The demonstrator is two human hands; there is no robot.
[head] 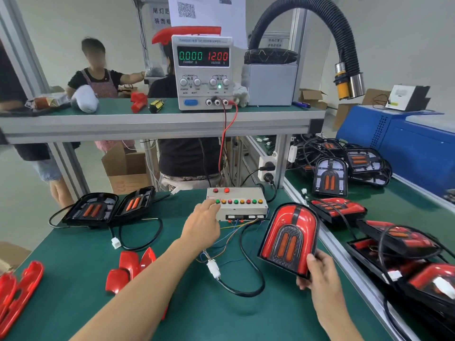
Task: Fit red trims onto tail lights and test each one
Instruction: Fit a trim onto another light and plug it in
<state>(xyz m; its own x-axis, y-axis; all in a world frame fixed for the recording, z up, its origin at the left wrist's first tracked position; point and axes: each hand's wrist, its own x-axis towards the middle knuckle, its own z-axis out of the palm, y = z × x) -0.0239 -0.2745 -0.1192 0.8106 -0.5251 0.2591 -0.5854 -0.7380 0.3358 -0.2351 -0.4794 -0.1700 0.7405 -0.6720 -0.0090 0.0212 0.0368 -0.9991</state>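
A tail light with a red trim fitted (289, 238) is tilted up above the green bench, and my right hand (320, 273) grips its lower right corner. Its black cable loops down to a white connector (213, 268) on the bench. My left hand (203, 220) reaches to the grey test box (242, 204), its fingertips at the leftmost of the coloured buttons. The power supply (203, 71) on the shelf reads 0.000 A and 12.00 V. Loose red trims (130, 267) lie at the front left, with more red trims (17, 291) at the left edge.
Two untrimmed black tail lights (108, 207) lie at the back left of the bench. Several tail lights, some trimmed, pile up on the side bench (384, 232) to the right. A black extraction hose (327, 33) hangs overhead. People stand behind the shelf.
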